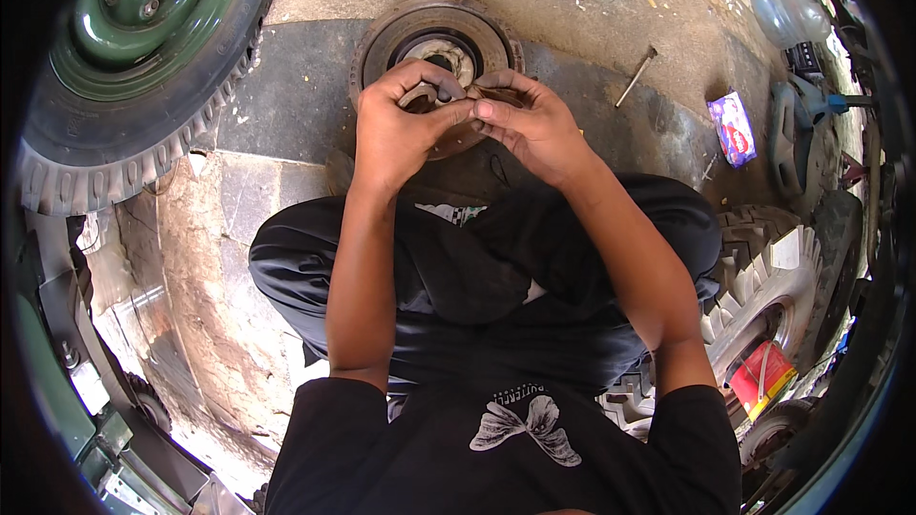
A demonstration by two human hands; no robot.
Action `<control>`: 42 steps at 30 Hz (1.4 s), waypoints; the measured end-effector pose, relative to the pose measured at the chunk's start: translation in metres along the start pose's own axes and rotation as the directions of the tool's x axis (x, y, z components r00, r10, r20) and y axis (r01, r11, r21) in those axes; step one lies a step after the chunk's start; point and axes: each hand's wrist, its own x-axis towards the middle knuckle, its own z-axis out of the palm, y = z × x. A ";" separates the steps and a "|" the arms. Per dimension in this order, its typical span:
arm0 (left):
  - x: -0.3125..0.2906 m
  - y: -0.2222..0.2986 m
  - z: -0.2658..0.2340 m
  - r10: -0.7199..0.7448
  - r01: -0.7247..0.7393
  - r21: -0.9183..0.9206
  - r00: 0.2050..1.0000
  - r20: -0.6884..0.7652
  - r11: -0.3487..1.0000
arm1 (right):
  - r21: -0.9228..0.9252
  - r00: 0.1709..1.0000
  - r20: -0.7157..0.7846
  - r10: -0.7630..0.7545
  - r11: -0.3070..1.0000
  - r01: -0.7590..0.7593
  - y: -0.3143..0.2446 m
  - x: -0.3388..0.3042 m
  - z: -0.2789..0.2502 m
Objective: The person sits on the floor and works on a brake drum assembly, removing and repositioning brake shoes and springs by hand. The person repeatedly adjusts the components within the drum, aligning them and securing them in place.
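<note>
My left hand (396, 124) and my right hand (542, 129) meet at the fingertips over a round, rusty brake drum (431, 11). Thumbs and fingers of both hands pinch together on something small and brownish, mostly hidden by the fingers, so I cannot make out its kind. The drum lies flat on a dark slab in front of my crossed legs. A pale, greasy-looking hub (456, 54) shows at its middle, and my hands cover its near part.
A large tyre on a green wheel (143, 57) stands at the left. To the right lie a thin brush-like tool (635, 77), a purple packet (732, 129) and a clear plastic bottle (788, 7). A red and yellow container (761, 378) sits by another tyre (763, 277).
</note>
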 end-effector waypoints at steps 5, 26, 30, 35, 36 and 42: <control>0.000 0.001 -0.004 -0.013 0.014 -0.014 0.997 0.075 1.000 | 0.094 0.995 -0.004 0.097 0.991 -0.097 0.002 -0.003 -0.002; 0.000 -0.010 -0.011 -0.088 0.090 -0.068 0.996 0.023 0.994 | -0.043 0.988 -0.075 -0.131 0.991 0.128 0.004 0.001 0.006; 0.001 -0.009 -0.011 -0.101 0.100 -0.049 0.995 -0.014 0.994 | -0.121 0.988 -0.095 -0.119 0.987 0.107 0.006 0.002 0.006; 0.002 -0.003 -0.005 -0.086 0.081 -0.106 0.995 -0.042 0.991 | -0.145 0.988 -0.078 -0.136 0.982 0.124 0.008 0.002 0.002; 0.002 -0.004 -0.005 -0.071 0.068 -0.085 0.997 -0.035 0.994 | -0.144 0.987 -0.080 -0.140 0.981 0.128 0.008 0.002 0.002; 0.002 -0.005 -0.005 0.155 -0.155 0.016 0.988 0.027 0.988 | -0.202 0.955 -0.112 -0.274 0.948 0.248 0.009 0.003 0.002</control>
